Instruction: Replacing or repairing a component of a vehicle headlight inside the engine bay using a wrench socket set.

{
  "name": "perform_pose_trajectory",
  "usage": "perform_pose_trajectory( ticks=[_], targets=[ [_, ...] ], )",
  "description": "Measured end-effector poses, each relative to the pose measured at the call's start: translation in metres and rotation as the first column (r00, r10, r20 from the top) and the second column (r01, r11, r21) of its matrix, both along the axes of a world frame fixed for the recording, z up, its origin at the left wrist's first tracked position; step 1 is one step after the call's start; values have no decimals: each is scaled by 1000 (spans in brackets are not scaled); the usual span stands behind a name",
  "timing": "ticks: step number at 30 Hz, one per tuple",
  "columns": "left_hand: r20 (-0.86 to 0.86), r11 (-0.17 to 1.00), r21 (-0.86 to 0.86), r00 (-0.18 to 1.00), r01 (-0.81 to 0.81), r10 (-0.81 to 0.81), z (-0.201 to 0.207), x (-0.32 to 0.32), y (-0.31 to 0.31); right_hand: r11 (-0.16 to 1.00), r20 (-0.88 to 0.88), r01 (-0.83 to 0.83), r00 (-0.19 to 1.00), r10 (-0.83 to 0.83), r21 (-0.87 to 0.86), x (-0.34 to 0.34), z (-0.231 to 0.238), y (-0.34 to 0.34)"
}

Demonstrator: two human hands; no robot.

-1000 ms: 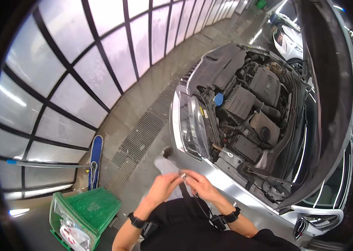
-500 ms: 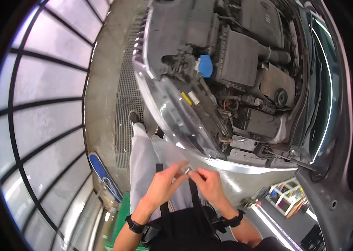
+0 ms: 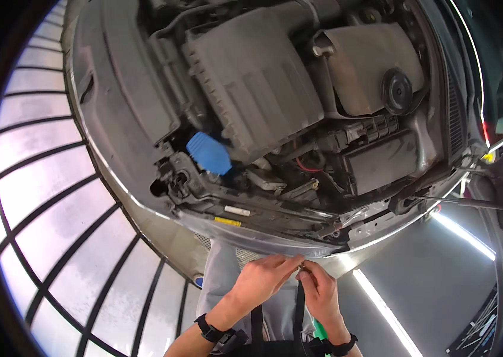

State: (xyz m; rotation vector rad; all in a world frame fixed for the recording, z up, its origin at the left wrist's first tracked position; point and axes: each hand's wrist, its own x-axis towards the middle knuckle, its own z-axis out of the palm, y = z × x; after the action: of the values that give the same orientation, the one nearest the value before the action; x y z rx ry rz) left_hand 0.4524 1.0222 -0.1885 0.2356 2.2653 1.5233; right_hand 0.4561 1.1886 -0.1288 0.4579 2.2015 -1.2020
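My left hand [image 3: 263, 278] and my right hand [image 3: 322, 290] meet fingertip to fingertip just in front of the car's front edge. Both are closed in a pinch around a small shiny metal piece [image 3: 301, 268], mostly covered by the fingers; its exact kind is too small to make out. Just beyond my hands lies the clear headlight [image 3: 263, 239] of the car. Neither hand touches the car as far as I can see.
The open engine bay holds a blue reservoir cap [image 3: 209, 153], a dark air filter box [image 3: 257, 77] and a black battery cover [image 3: 382, 162]. A hood hinge strut [image 3: 472, 202] stands at the right. Light strips [image 3: 385, 309] run along the grey floor; a black-framed panel wall [image 3: 43, 196] is at left.
My view has moved closer over the engine bay and turned. My hands are now nearer the headlight edge, still pinching the small metal piece together.
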Motion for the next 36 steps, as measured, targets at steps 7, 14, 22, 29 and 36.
perform_pose_trajectory(
  ticks=[7,14,22,29,36],
  targets=[
    [6,997,-27,998,67,-67,-27,-67,27,998,-61,43,997,-46,-52,-38,-28,29],
    [91,997,-8,993,79,-77,-30,-136,45,982,7,107,994,-107,-154,-92,-32,54],
    [229,866,-400,947,301,-224,-84,-195,43,960,42,281,959,-281,7,-101,-76,70],
    [593,482,-502,692,718,-413,-97,-200,25,961,57,276,960,-275,-21,-122,-92,73],
    [401,872,-441,916,211,-18,-61,-165,-12,959,-20,246,968,-251,-141,-143,-96,39]
  ],
)
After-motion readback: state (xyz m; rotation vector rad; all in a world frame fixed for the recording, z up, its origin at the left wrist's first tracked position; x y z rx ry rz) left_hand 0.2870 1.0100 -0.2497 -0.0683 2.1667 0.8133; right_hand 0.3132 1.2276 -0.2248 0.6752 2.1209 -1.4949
